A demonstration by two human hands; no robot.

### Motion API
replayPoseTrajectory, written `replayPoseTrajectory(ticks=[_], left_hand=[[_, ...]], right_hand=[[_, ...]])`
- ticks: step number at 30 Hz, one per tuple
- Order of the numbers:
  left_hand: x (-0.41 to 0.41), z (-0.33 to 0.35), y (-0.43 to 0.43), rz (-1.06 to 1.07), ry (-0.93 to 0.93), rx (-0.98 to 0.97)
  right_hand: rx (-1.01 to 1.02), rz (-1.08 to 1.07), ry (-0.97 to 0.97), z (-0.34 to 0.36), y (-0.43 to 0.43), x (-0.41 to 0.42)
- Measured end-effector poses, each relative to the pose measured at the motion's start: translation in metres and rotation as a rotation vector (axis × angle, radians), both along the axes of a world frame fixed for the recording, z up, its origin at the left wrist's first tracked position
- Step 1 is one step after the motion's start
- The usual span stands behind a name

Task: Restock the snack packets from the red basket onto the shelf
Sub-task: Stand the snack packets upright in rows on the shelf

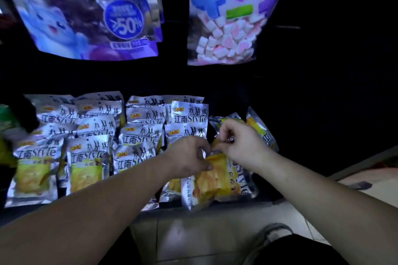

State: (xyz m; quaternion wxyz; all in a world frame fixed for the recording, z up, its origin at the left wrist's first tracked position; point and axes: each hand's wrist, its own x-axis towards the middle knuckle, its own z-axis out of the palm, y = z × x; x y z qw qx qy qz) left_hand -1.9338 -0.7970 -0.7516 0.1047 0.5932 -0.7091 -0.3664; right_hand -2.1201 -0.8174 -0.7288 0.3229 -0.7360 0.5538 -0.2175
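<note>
Head view: left hand (189,156) and right hand (244,143) share a pinch grip on the upper edge of a silver-yellow snack packet (215,178) at the right end of the shelf (268,189). It is probably light, crinkly, slippery foil, best held by its seam.

We get single view: wide-angle camera on head. We look forward and down onto low shelf (265,196), close in, within arm's reach. Forearms (97,204) enter from bottom corners; left hand (189,157) and right hand (241,142) meet mid-frame on snack packet (217,178). Hanging bags (224,17) bow across top edge; floor tiles (193,239), shoe (273,234) along bottom.
</note>
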Motion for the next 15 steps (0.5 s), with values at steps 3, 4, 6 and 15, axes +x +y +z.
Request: replayPoseTrajectory(ticks=[3,4,6,15], left_hand=[[0.018,0.011,0.011,0.095,0.121,0.038],[0.022,0.015,0.014,0.141,0.167,0.026],[0.024,0.024,0.023,0.234,0.261,-0.007],[0.016,0.032,0.043,0.313,0.488,0.178]], right_hand=[[-0.027,-0.135,0.016,0.031,0.002,-0.013],[0.066,-0.195,0.026,0.039,0.003,-0.017],[0.264,-0.294,0.018,0.041,0.006,-0.024],[0.335,-0.285,-0.329,0.025,0.009,-0.04]])
